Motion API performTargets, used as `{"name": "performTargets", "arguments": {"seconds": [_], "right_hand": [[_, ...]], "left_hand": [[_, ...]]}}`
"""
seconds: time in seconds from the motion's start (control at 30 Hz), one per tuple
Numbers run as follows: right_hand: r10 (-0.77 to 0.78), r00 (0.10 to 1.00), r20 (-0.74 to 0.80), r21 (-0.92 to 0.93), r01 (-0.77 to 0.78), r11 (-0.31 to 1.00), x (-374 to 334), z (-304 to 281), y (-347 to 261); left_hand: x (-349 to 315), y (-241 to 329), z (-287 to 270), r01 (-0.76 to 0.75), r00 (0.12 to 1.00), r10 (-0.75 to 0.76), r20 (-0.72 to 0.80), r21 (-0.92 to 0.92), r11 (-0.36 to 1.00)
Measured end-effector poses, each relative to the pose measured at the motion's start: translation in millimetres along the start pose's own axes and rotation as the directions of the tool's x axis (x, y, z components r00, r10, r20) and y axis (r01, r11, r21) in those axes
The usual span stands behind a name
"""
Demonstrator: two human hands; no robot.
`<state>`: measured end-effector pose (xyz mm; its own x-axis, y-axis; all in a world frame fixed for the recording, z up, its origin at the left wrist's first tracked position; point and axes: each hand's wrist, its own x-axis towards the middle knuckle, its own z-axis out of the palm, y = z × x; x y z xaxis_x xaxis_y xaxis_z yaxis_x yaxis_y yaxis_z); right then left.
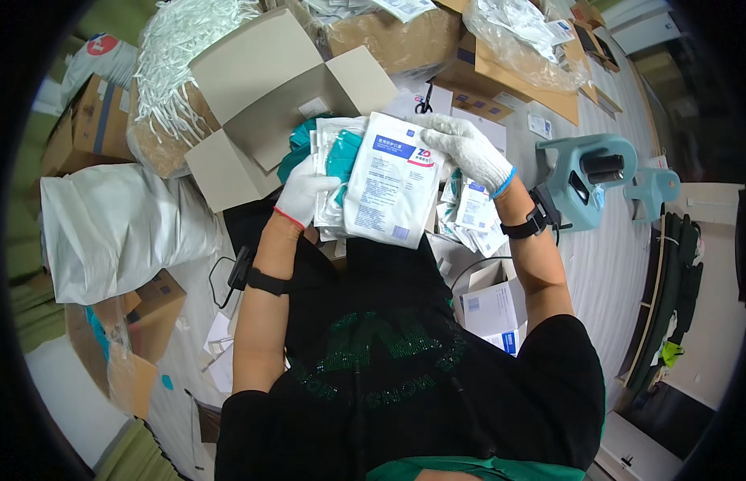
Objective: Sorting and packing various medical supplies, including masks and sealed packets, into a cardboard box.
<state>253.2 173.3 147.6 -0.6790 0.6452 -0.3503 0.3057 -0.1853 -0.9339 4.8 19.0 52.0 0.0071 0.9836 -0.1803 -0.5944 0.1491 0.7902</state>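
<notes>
Both my hands wear white knit gloves. My right hand [467, 151] grips the upper right corner of a flat white packet [391, 192] with blue print. Its fingers are closed on that corner. My left hand [307, 192] is closed round the left edge of clear packets [330, 220] with teal contents [342, 156], partly behind the white packet. More teal material [296, 151] shows beyond my left hand, at the mouth of an open cardboard box [281, 104]. Small printed packets [475, 210] lie in a heap under my right wrist.
Black scissors [424, 99] lie beyond my hands. White strips [181, 60] are piled on a wrapped bundle at far left. A white sack [125, 228] and a brown carton [153, 313] stand left. Right are a blue-grey plastic stool [585, 180] and a small white box [491, 309].
</notes>
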Motion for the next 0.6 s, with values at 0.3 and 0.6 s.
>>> {"name": "performTargets", "arguments": {"seconds": [0.3,0.6], "right_hand": [[0.043,0.975,0.216,-0.129,-0.015,0.992,-18.1,-4.8,-22.0],[0.026,0.996,0.09,-0.425,0.015,0.905,8.2,48.0,-0.3]], "left_hand": [[-1.6,-0.1,-28.1,-0.001,0.947,0.143,-0.286,0.443,0.897],[5.3,-31.6,-18.3,-0.014,0.997,0.069,-0.031,0.822,0.57]]}}
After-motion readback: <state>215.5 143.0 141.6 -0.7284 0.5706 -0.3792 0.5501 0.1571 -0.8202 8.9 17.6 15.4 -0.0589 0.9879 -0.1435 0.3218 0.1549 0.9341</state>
